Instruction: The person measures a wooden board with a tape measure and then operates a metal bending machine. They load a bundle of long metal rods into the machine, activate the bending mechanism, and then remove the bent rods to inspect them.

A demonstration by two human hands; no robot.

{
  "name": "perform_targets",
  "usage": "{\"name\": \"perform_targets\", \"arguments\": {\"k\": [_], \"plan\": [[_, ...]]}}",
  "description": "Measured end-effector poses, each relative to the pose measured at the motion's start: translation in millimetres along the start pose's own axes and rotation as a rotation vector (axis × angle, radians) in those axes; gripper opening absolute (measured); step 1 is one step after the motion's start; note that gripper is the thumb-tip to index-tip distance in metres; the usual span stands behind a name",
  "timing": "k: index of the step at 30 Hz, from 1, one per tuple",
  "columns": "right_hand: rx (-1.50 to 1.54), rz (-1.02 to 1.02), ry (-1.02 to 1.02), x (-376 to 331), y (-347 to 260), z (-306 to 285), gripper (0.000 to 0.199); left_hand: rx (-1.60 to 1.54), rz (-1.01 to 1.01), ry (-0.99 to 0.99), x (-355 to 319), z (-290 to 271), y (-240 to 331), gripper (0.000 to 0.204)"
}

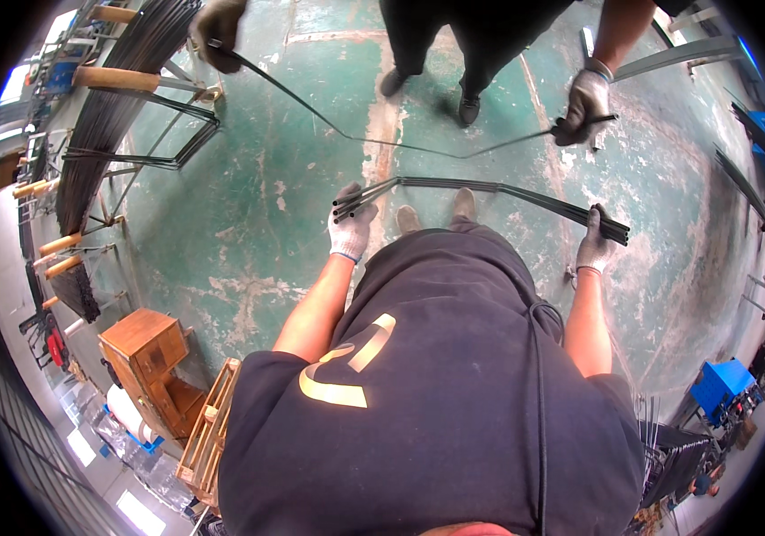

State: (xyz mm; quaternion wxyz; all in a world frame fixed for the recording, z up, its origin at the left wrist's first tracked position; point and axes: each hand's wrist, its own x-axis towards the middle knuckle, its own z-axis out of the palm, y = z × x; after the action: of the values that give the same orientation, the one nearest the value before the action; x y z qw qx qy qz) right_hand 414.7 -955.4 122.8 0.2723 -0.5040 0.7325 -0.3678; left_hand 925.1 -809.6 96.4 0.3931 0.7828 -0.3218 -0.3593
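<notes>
Several thin black bent metal tubes [449,182] lie bundled across the front of my body, angled down at both sides. My left hand [349,228], in a pale work glove, is closed around the bundle close to its left end. Gloved as well, my right hand [595,243] grips the bundle just short of its right end. Facing me, a co-worker in dark trousers holds one more bent black tube [400,144] in two gloved hands, the nearer of them the co-worker's hand [584,105] at the upper right. That tube is apart from my bundle.
On the left, a rack with wooden rollers [116,79] carries many black tubes [88,179]. A wooden cabinet [144,344] and a wooden pallet [207,435] stand at the lower left. A blue bin [720,390] is at the lower right. The green floor [248,232] is worn.
</notes>
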Motion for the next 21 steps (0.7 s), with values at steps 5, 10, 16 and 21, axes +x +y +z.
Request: {"name": "perform_targets", "arguments": {"k": [5, 10, 16, 21], "plan": [[0.057, -0.042, -0.013, 6.3, 22.8, 2.9, 0.031, -0.015, 0.090, 0.103, -3.5, 13.2, -6.8, 0.056], [0.273, 0.009, -0.002, 12.9, 62.1, 3.7, 0.031, -0.122, 0.087, 0.190, -4.9, 25.1, 26.9, 0.023], [0.197, -0.046, -0.155, 19.7, 48.0, -0.8, 0.029, -0.216, 0.114, 0.154, 7.9, 29.3, 3.6, 0.011], [-0.026, -0.071, -0.181, 29.3, 22.8, 0.8, 0.038, -0.166, 0.059, 0.197, 3.8, 29.5, 15.9, 0.010]]}}
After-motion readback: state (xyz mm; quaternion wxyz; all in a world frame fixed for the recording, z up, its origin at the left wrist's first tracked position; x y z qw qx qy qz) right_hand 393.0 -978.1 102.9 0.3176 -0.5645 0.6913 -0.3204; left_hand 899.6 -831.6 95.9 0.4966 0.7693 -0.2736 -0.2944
